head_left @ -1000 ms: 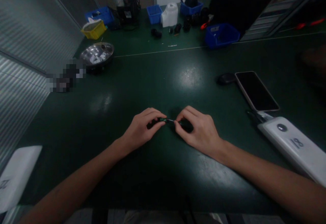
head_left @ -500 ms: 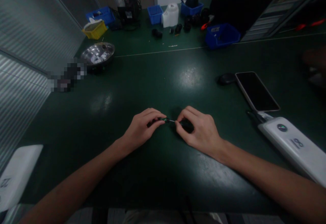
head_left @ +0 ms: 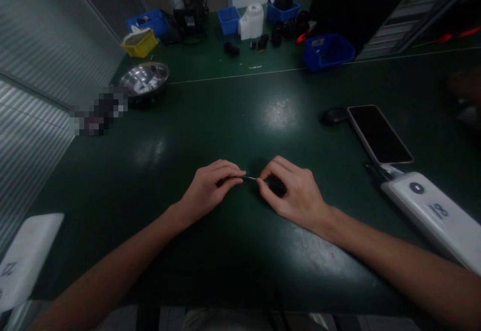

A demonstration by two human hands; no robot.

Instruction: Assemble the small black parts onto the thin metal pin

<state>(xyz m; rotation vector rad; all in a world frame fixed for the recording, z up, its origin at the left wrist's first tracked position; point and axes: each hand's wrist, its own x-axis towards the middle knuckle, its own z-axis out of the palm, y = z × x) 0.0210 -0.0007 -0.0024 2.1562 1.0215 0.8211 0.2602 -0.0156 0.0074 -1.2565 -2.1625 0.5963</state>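
My left hand (head_left: 212,186) is closed low over the green table (head_left: 210,115), its thumb and fingers pinching a small dark piece (head_left: 245,177) that is mostly hidden. Facing it, my right hand (head_left: 295,190) is curled around the dark handle of a thin screwdriver (head_left: 252,178). The bare metal shaft spans the short gap between both sets of fingertips, and its tip meets the small piece. Whether the tip is in the piece or only against it cannot be made out.
To the right lie a phone (head_left: 380,134), a black mouse (head_left: 334,116) and a white power bank (head_left: 432,210). Another white device (head_left: 32,256) is at left. Farther back are a metal bowl (head_left: 128,77), a yellow bin (head_left: 140,45) and a blue bin (head_left: 326,52).
The green surface of the small piece, seen between my left fingertips before, no longer shows. My right fingertips have shifted very slightly left. Both arms otherwise stay put.
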